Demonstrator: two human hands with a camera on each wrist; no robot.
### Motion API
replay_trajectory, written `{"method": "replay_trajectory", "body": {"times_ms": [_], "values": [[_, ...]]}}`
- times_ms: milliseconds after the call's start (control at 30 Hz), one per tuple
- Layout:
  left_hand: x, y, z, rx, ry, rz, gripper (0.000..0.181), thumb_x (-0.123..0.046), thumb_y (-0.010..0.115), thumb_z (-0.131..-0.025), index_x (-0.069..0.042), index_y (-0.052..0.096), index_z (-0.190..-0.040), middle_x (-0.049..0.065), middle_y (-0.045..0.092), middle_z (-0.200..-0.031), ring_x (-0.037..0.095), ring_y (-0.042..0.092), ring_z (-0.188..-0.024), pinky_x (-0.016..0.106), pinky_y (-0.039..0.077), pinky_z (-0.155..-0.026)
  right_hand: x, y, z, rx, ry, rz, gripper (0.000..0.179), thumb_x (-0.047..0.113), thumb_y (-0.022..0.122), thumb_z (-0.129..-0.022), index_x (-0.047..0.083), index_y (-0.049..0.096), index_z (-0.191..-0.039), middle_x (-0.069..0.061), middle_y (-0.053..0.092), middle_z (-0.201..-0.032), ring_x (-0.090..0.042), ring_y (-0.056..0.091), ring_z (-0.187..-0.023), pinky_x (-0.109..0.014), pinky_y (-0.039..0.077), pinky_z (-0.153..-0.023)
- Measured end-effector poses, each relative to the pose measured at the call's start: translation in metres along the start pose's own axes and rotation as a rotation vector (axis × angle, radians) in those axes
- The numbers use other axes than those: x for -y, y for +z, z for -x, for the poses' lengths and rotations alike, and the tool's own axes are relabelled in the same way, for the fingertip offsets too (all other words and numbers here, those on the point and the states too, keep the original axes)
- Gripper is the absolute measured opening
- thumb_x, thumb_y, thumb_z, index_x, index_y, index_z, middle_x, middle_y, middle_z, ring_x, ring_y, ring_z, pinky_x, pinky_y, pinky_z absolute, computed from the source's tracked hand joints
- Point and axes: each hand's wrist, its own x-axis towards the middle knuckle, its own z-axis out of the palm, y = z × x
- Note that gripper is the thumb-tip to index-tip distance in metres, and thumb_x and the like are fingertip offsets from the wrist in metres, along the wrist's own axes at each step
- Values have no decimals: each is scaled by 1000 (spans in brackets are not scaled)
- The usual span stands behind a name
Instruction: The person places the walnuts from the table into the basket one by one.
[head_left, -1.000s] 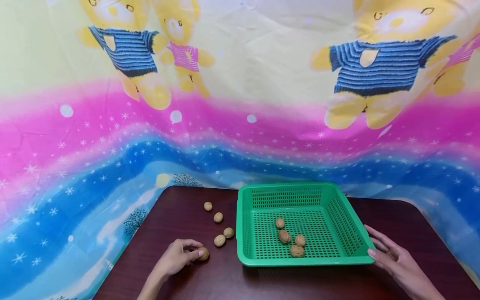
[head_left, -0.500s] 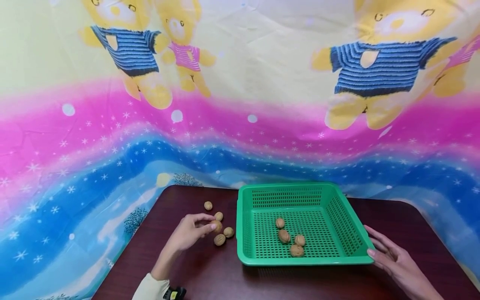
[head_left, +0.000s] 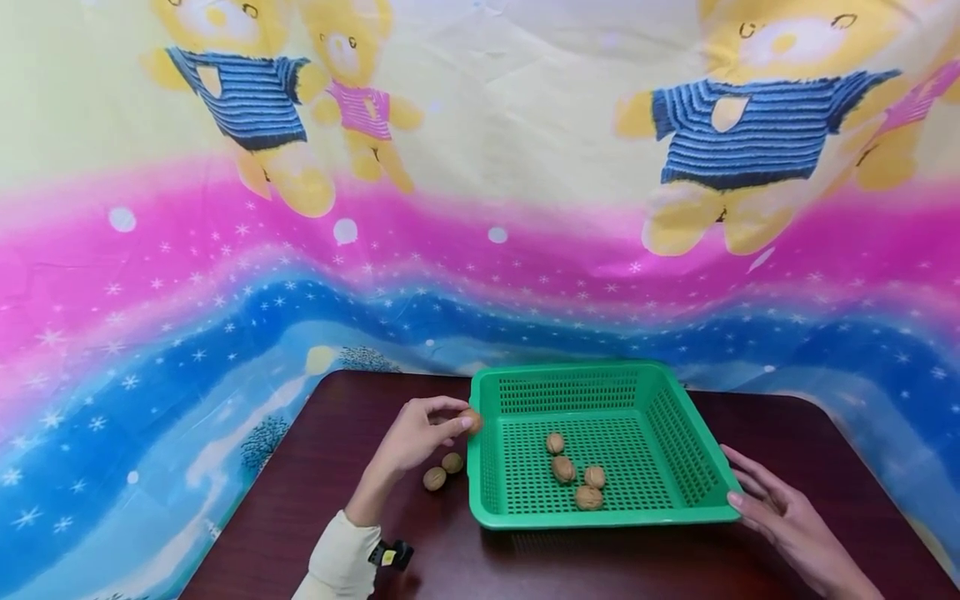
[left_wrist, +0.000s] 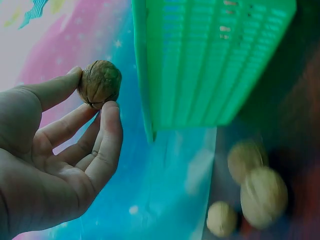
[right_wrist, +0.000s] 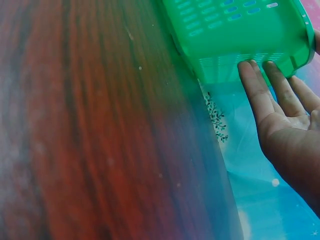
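Between thumb and fingertips my left hand [head_left: 416, 437] pinches a brown walnut [left_wrist: 100, 84], raised at the left rim of the green plastic basket [head_left: 607, 522]. My right hand [head_left: 787, 525] holds the basket at its front right corner, with the thumb on the rim. In the right wrist view, its extended fingers [right_wrist: 255, 92] lie against the outer slotted wall. Several walnuts [head_left: 564, 470] lie grouped on the basket's floor. Left of the basket, below my left hand in the head view, more walnuts [head_left: 434, 478] rest on the table; the left wrist view shows three there.
The dark reddish-brown table [head_left: 300, 517] has rounded back corners. Behind it hangs a cloth [head_left: 480, 275] printed with teddy bears and snowflakes. A black band [head_left: 390, 554] is on my left wrist, over a pale sleeve [head_left: 341, 554].
My left hand has carried the walnut up from the table's front left, rightward and away, to the basket's left rim. My right hand stays at the basket's corner.
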Motion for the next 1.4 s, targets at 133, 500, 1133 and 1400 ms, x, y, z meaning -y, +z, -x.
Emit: {"method": "replay_trajectory", "body": {"times_ms": [133,500,1133,1400], "values": [[-10,10,-6,31,15,23,40,-29,77,-102,-8,74,-135,15,80,-122,33,80,-96,46,66,-84,1,1,-2,5,-11,-6,67,16,40,-119,20,5,-175,37,57,-142,3,68,-123,-31,63,-95],[-23,47,-20,83,20,26,33,-33,78,-101,-17,78,-130,9,78,-128,14,77,-85,53,65,-84,-1,0,-3,25,-44,-39,66,11,39,-118,20,7,-175,33,59,-143,0,69,-124,-34,63,-95],[-26,99,-31,191,84,-76,23,-29,79,-100,-21,82,-121,-1,80,-116,11,75,-76,24,49,-60,-2,1,-1,23,-46,-41,67,11,39,-118,22,7,-175,34,58,-144,1,69,-125,-35,64,-95],[-24,110,-32,295,50,-121,19,-24,82,-97,-20,82,-116,-3,80,-109,29,79,-82,27,55,-61,-2,-1,0,3,-22,-18,67,13,40,-118,24,7,-175,37,57,-143,4,67,-124,-32,63,-95]]}}
